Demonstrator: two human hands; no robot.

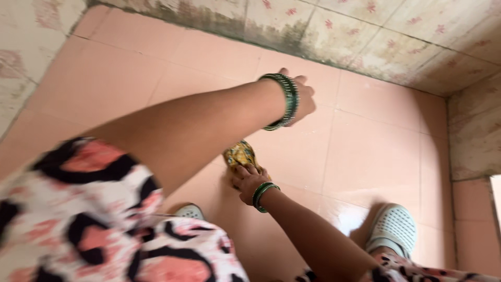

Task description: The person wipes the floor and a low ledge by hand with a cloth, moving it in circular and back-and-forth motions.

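Two bare hands are at work over a pink tiled floor (376, 156), and only one of them touches anything. The right hand (249, 183) presses down on a crumpled yellow-gold cloth (241, 154) with a dark pattern, lying on the floor about midway between the stained far wall (323, 31) and the person's feet. Its fingers curl over the near end of the wad in a closed grip, pinning it to the tile. The left hand (301, 96) reaches out above the floor toward the far wall; seen from behind, its fingers are hidden, so I cannot tell whether its grip is open or closed, and nothing shows in it.

Judging from the pose, this looks like wiping. Doing it well calls for a flat palm and even pressure, with the cloth kept bunched so that it does not slide out from under the fingers.

The tiles look smooth and faintly glossy, with pale grout lines. The wall tiles are cream with small red motifs, grimy along the bottom edge. Green bangles (286, 99) ring both wrists. Pale perforated clogs (392, 227) stand at the near edge of the floor.
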